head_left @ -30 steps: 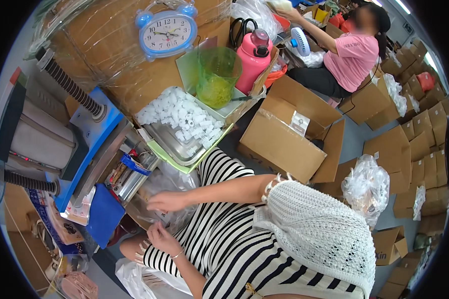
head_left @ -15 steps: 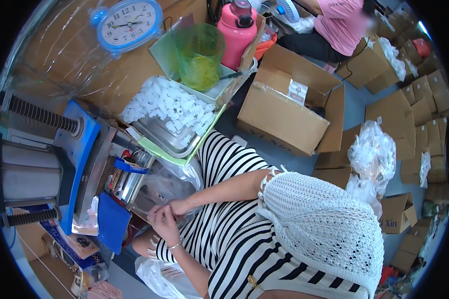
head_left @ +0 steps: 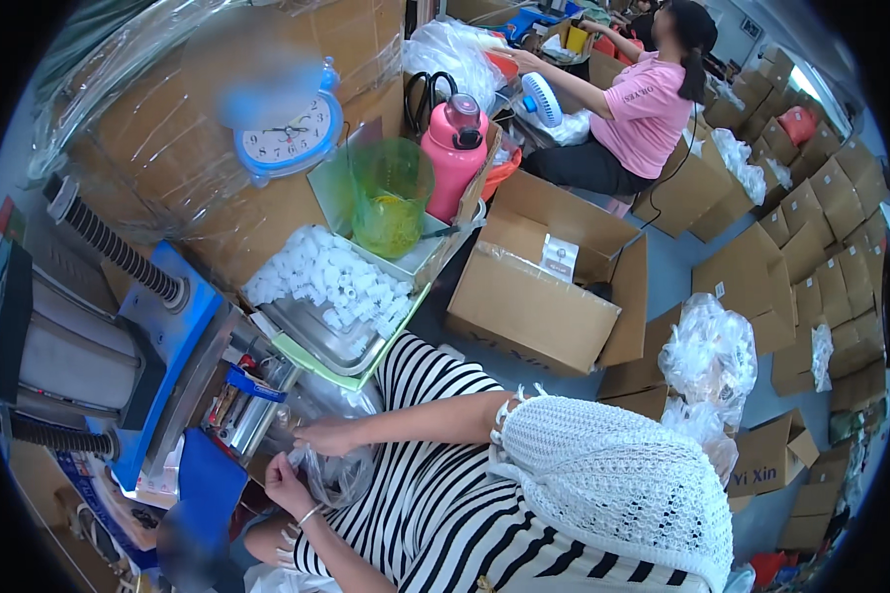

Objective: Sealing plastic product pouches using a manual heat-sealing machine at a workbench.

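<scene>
My right hand is stretched over a clear plastic bag in my lap, its fingers drawn together. Nearer to me, my left hand, with a bracelet at the wrist, has its fingers curled beside the edge of the bag. A small gap separates the two hands. What either hand pinches, if anything, is too small to make out. Just beyond them a metal tray in a green-rimmed holder carries a heap of small white plastic pieces.
A machine with a blue plate and springs stands at the left. Behind the tray are a green cup, a pink bottle and a blue clock. An open carton stands right; a co-worker in pink sits beyond.
My hands, together before, have moved apart, the left one toward me. More of the clear bag shows between them. The view has shifted, bringing more of the co-worker into sight.
</scene>
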{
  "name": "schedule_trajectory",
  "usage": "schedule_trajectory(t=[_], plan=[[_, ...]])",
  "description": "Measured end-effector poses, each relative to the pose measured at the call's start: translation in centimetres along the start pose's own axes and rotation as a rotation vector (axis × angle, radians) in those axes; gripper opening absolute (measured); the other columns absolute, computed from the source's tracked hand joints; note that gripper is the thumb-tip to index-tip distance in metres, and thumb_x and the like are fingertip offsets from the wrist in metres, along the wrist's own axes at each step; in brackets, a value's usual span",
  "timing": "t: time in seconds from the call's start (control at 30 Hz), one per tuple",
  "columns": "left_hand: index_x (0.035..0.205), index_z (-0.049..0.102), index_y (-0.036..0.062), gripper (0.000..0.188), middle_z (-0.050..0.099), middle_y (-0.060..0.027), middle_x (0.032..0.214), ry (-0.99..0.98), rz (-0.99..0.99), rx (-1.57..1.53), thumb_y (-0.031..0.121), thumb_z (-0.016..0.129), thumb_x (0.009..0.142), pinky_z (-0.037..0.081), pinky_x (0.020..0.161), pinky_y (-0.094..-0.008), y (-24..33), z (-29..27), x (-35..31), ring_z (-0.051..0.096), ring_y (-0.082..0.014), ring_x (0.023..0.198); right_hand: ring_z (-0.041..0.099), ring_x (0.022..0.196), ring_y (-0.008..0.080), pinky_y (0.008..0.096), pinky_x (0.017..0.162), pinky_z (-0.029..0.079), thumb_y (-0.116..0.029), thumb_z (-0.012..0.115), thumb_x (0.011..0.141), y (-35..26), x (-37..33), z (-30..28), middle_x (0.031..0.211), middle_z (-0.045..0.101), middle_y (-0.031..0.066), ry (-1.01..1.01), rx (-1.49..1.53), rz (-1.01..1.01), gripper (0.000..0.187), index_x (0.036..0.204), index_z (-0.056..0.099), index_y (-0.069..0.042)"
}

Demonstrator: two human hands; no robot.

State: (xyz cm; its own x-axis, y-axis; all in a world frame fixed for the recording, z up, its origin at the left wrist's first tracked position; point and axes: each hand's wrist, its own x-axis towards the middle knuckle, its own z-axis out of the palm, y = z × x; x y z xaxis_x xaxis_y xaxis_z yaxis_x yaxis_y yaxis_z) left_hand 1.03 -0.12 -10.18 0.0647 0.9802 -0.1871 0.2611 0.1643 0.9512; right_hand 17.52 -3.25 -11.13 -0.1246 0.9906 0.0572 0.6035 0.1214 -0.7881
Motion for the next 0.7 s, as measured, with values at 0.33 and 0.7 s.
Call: schedule_trajectory(t=[0.33, 0.7], plan=[[0.093, 0.064, 0.0008, 0.016, 0.064, -0.0166, 0.099, -0.414, 0.471, 0.45, 0.005, 0.066, 0.077, 0.043, 0.083, -0.0341, -4.7, 1.3, 2.0, 0.061, -0.0282, 0.086, 0.053, 0.06, 0.0166, 0.0349, 0.057, 0.041, -0.026, 0.044, 0.097, 1.9, 1.9, 0.3, 0.062, 0.052, 0.0087, -0.141, 0.553, 0.025, 0.028, 0.084, 0.054, -0.003], [0.097, 0.065, 0.0026, 0.019, 0.065, -0.009, 0.099, -0.673, -0.106, 0.246, 0.014, 0.06, 0.083, 0.046, 0.082, -0.0397, -6.2, 0.6, 3.8, 0.061, -0.0233, 0.093, 0.058, 0.087, 0.024, 0.0398, 0.077, 0.047, -0.021, 0.059, 0.076, 1.2, 0.6, -0.6, 0.089, 0.059, 0.0095, -0.229, -0.597, -0.37, 0.019, 0.083, 0.064, -0.004]])
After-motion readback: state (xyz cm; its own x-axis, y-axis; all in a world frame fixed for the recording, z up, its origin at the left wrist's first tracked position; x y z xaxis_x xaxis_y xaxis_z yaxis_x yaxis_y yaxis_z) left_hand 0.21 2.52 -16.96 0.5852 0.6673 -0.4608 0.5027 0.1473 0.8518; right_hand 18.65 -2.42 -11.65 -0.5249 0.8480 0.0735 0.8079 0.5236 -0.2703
